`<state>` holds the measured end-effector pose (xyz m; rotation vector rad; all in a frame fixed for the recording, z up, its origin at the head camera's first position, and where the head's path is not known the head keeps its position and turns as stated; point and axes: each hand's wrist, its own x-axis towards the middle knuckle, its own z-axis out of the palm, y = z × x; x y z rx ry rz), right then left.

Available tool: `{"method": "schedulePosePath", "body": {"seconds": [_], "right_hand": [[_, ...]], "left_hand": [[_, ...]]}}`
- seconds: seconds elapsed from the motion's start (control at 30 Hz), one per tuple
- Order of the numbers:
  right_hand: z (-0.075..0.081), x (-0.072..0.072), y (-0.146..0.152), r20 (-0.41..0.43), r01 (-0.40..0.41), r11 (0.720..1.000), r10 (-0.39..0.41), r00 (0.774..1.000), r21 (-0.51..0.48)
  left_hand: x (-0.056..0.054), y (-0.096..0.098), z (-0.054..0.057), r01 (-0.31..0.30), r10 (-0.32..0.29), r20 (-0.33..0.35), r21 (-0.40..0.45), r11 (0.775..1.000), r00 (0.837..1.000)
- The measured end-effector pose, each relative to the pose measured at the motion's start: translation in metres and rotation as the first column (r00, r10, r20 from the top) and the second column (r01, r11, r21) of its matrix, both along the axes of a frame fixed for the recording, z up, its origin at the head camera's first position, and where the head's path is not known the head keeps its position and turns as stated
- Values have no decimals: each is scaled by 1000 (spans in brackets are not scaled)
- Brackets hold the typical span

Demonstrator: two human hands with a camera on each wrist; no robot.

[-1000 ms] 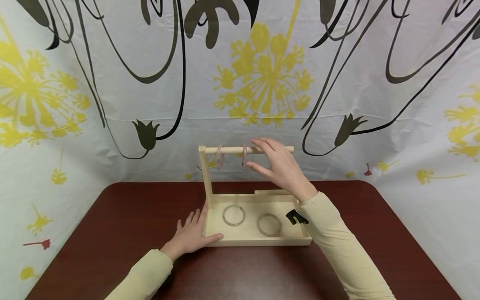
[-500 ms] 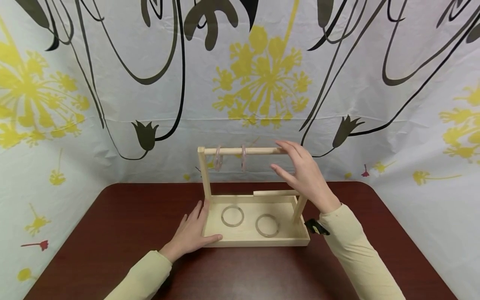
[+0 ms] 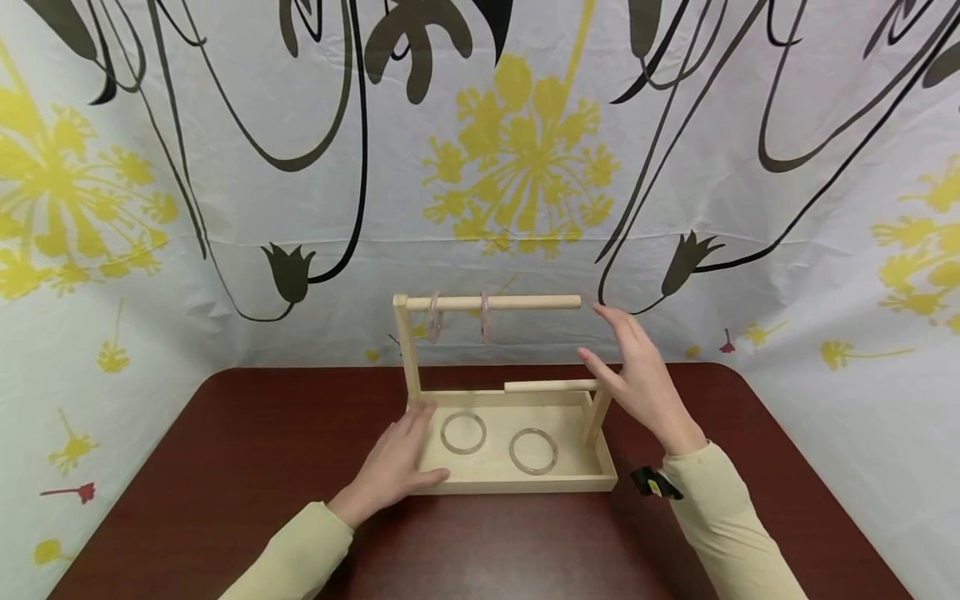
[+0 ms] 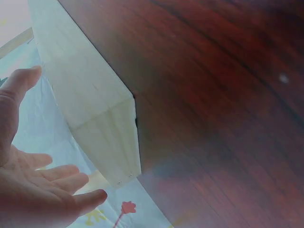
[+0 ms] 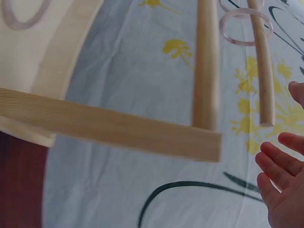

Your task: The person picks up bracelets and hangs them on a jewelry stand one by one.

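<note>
A pale wooden bangle stand has a shallow tray (image 3: 517, 485) with a long upper rod (image 3: 536, 302) and a short lower rod (image 3: 550, 387). Two translucent pinkish bangles hang from the long rod, a left one (image 3: 434, 317) and a right one (image 3: 485, 319). Two more bangles lie flat in the tray, one left (image 3: 462, 452) and one right (image 3: 533, 472). My left hand (image 3: 396, 460), fingers spread, is over the tray's left end; contact is unclear. Holding nothing, my right hand (image 3: 647, 392) hovers right of the long rod's free end, near the short rod's post (image 3: 597, 417).
The stand sits on a dark red-brown table (image 3: 480, 550) with rounded far corners. Behind and beside it hangs a white cloth (image 3: 360, 200) printed with flowers. A small black device (image 3: 656, 483) is at my right wrist.
My right hand has moved right and down, from beside the right hanging bangle to past the rod's free end. My left hand has shifted slightly right over the tray's end.
</note>
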<state>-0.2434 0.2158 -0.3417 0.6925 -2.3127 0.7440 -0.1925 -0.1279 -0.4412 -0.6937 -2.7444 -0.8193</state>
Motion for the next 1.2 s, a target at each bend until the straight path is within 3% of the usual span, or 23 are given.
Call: {"method": "schedulePosePath", "body": {"seconds": [0.23, 0.53, 0.73, 0.9, 1.1, 1.2], "right_hand": [[-25, 11, 9, 64, -8, 997, 14, 998, -81], [-53, 19, 21, 184, 10, 988, 19, 983, -152], [-70, 25, 26, 314, 33, 986, 21, 949, -166], [-82, 29, 27, 418, 52, 986, 18, 908, -156], [-94, 37, 26, 533, 28, 976, 94, 841, -217], [-102, 40, 25, 547, 11, 969, 129, 827, -246]], "left_hand": [[-8, 11, -2, 49, -48, -44, 14, 999, 998], [-15, 24, -6, 16, -16, -3, 50, 999, 1000], [-19, 31, -6, -7, 5, 73, 29, 1000, 997], [-24, 35, -10, -13, 11, 113, 16, 1000, 994], [-34, 40, -11, 6, -12, 160, 40, 999, 987], [-36, 41, -11, 20, -27, 184, 37, 999, 983]]}}
